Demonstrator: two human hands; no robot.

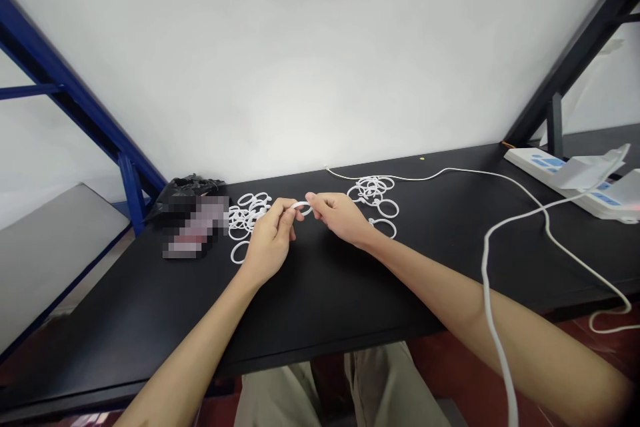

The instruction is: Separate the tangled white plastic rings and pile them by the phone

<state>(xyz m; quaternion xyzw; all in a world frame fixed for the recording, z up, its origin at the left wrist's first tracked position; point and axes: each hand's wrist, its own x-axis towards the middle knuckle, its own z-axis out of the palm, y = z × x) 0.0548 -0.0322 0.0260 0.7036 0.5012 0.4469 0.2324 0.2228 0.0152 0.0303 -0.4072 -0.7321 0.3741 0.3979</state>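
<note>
Ring [301,204] is being finger-pinched by left hand [271,235] and right hand [343,217]; others are lying in left pile [246,218] and right pile [371,189], the finished side being unclear.

Held ring [301,204]: white recorded.
Left rings [244,219]: white noted.
Right rings [371,185]: white noted.
Table [320,300]: plain black observed.
Left frame [85,100]: blue seen.
Right device [545,172]: white, blue-marked.
</note>
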